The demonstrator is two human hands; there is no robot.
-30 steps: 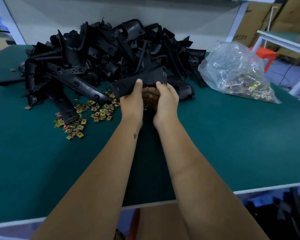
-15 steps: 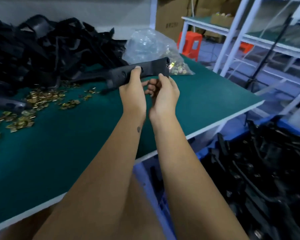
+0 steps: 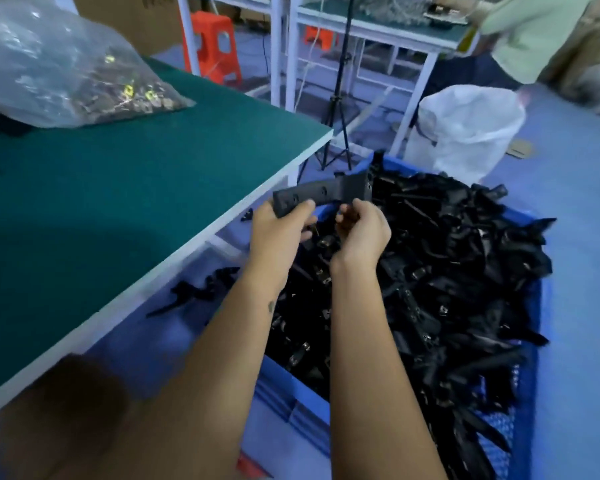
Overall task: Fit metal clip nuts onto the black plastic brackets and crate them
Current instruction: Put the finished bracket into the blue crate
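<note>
Grip, head view: my left hand (image 3: 280, 227) clamps its fingers and thumb round the near end of a long black plastic bracket (image 3: 326, 195); my right hand (image 3: 362, 227) has fingers curled under the bracket's wider far end, though I cannot tell whether they grip it.
Bracket position: held level in the air, above the near-left corner of the blue plastic crate (image 3: 530, 393).
Below the grip: a heap of black brackets (image 3: 447, 271) fills the crate, several showing small metal clip nuts (image 3: 303, 349).
Left of the grip: green-topped worktable (image 3: 129, 188).
Far left: clear plastic bag of clip nuts (image 3: 66, 71) on the table.
Beyond the grip: white sack (image 3: 471, 123) on the floor.
</note>
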